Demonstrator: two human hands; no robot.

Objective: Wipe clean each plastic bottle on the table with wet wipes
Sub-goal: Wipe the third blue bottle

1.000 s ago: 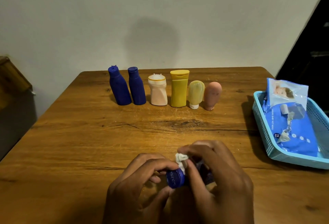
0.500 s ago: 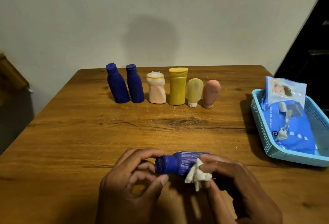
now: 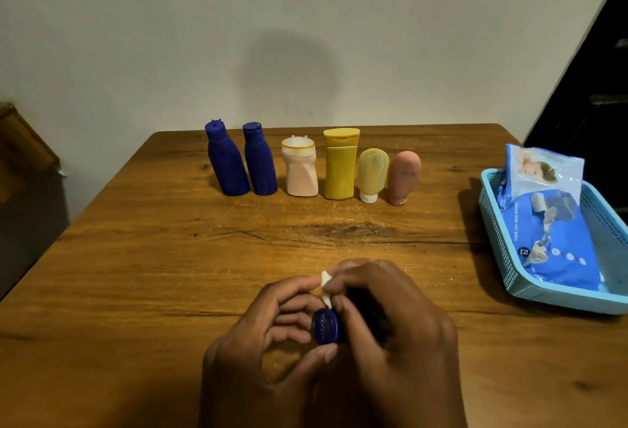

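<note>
Head view, items I log: left hand (image 3: 258, 336), grip curled round the cap end of a blue bottle (image 3: 326, 327) above the near desk (image 3: 136, 291); right hand (image 3: 390, 319), grip pinching a white wipe (image 3: 325, 286) against it. Six bottles (image 3: 312, 166) stand in a row at the far edge. Wipes pack (image 3: 557, 251) lies in a blue basket (image 3: 492, 223), right.

Blue bottle (image 3: 326, 327) (cap visible), white wipe (image 3: 325, 283)
</note>
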